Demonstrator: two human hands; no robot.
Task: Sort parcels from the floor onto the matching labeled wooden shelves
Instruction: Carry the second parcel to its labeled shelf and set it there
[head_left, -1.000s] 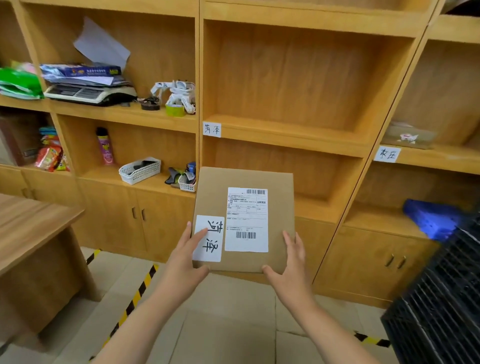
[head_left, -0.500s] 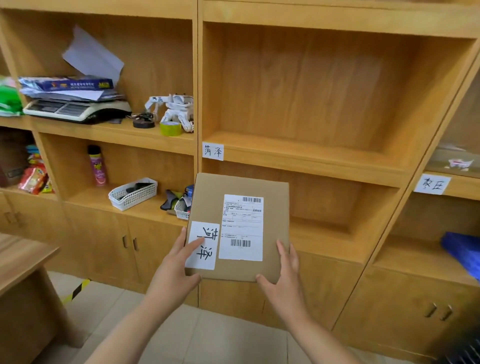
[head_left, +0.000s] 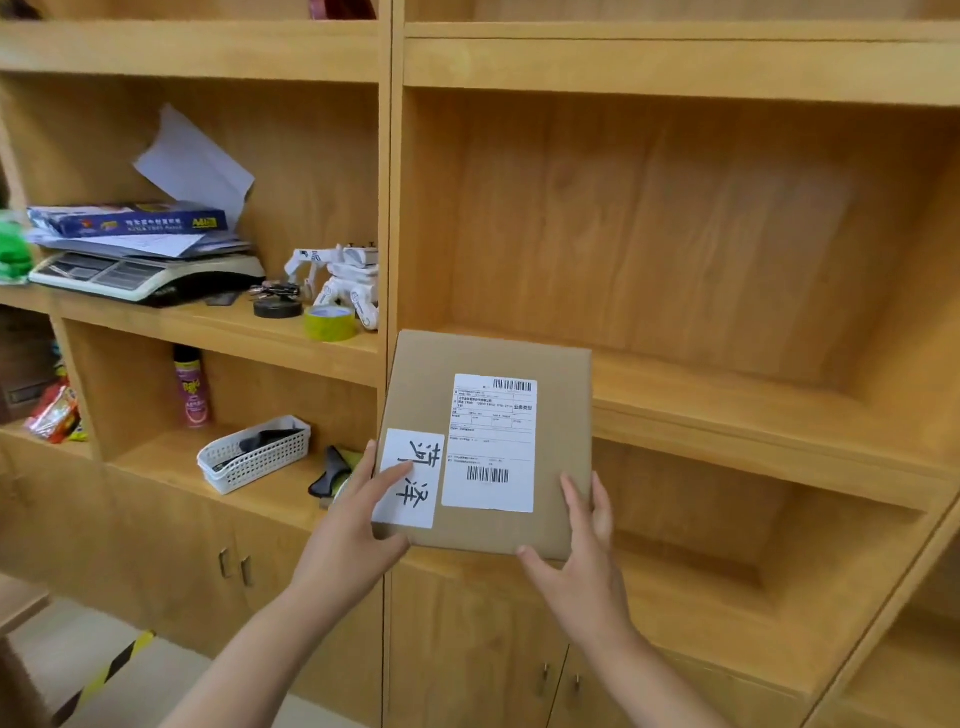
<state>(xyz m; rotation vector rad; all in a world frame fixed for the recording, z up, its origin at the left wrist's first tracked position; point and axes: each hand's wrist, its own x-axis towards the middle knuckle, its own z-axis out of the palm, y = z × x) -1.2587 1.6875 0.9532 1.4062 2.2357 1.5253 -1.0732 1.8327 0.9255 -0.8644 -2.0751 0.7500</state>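
A flat brown cardboard parcel with a white shipping label and a white handwritten tag is held up in front of the wooden shelves. My left hand grips its lower left corner, thumb on the handwritten tag. My right hand grips its lower right corner. The parcel's far edge sits at the front lip of the wide bare middle shelf, covering that shelf's paper tag.
The left bay holds a scale under papers and a blue box, a white toy robot, a yellow tape roll, a spray can and a white basket. Cabinet doors are below.
The view has closed in on the shelves. Both hands have carried the parcel up and forward, from below the tagged shelf edge to level with it, now hiding the shelf tag.
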